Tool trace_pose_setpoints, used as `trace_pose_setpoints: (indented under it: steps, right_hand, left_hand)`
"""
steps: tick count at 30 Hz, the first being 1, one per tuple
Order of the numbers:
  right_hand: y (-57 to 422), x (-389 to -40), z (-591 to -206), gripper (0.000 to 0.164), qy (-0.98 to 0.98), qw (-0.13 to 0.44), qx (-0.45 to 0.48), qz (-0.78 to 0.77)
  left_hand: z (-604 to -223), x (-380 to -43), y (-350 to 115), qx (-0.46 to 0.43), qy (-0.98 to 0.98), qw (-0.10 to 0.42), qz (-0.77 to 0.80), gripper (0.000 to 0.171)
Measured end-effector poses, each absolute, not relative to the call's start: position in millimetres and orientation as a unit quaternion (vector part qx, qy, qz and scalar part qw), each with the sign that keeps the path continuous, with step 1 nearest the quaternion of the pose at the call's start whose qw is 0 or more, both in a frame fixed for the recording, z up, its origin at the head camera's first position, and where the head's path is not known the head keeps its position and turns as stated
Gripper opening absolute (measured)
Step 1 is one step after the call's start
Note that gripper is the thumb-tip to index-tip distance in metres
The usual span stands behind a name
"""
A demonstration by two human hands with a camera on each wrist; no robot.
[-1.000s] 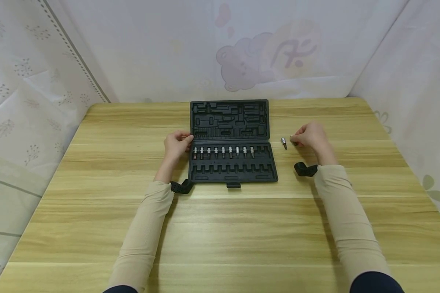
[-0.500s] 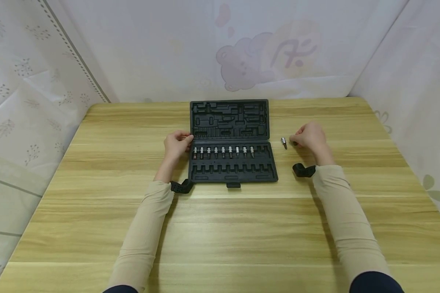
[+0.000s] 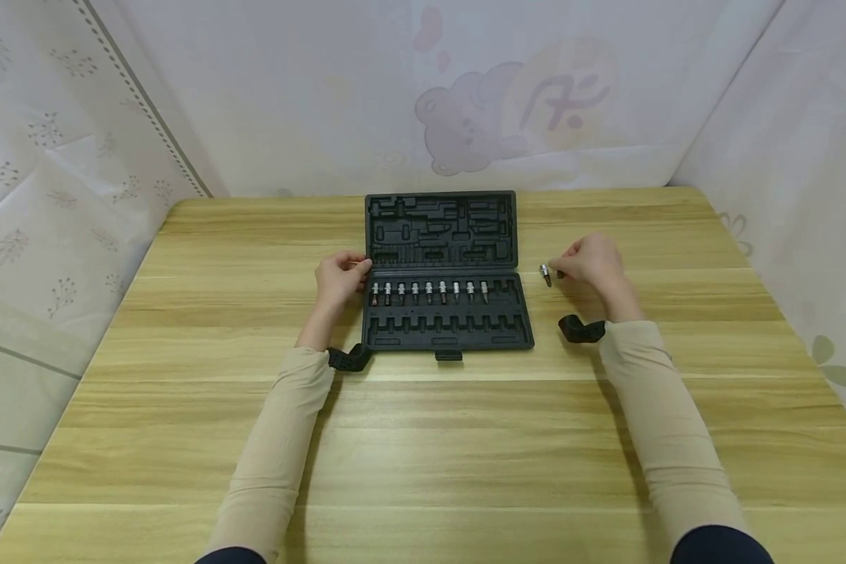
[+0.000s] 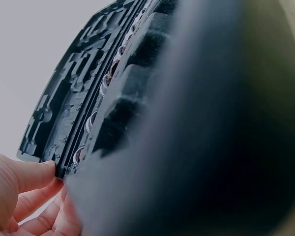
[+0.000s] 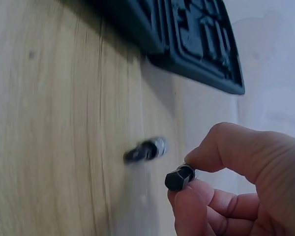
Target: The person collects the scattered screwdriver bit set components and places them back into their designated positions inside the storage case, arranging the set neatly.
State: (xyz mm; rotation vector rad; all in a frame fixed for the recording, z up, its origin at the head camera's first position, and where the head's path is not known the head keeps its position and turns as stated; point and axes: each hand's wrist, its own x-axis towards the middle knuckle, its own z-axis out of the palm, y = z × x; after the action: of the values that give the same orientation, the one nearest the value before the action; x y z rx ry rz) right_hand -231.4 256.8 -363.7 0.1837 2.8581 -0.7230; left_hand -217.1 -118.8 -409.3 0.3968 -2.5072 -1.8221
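Observation:
A black plastic socket case (image 3: 412, 334) lies unfolded on the wooden table. Several silver bit sockets (image 3: 429, 293) stand in a row in its upper slots; the lower row of slots is bare. My left hand (image 3: 340, 278) pinches the case's left edge by the hinge, thumb on top and fingers below, as the left wrist view shows. Right of the case, my right hand (image 3: 595, 260) holds a hex bit socket (image 5: 179, 178) between thumb and fingers, its dark six-sided tip outward. A second bit socket (image 3: 546, 274) lies on the table just beside those fingertips.
The case's lid (image 3: 440, 231) lies back with moulded recesses, and its latch (image 3: 449, 356) juts toward me. Black wrist mounts (image 3: 582, 329) sit on both wrists. A patterned cloth (image 3: 310, 102) hangs behind the table (image 3: 437, 454).
My right hand has moved slightly left with its bit socket, closer to the loose one, and the held piece has turned in the fingers. The left hand and case look unmoved.

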Motion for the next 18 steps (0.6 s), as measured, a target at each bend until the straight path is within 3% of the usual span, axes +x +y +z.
trace_pose_setpoints:
  steps: [18]
  right_hand:
    - [224.2,-221.8,-358.7,0.03,0.959,0.108,0.015,-0.261]
  left_hand:
    - [-408.7,-217.2,-118.9,0.127,-0.797,0.004,-0.59,0.019]
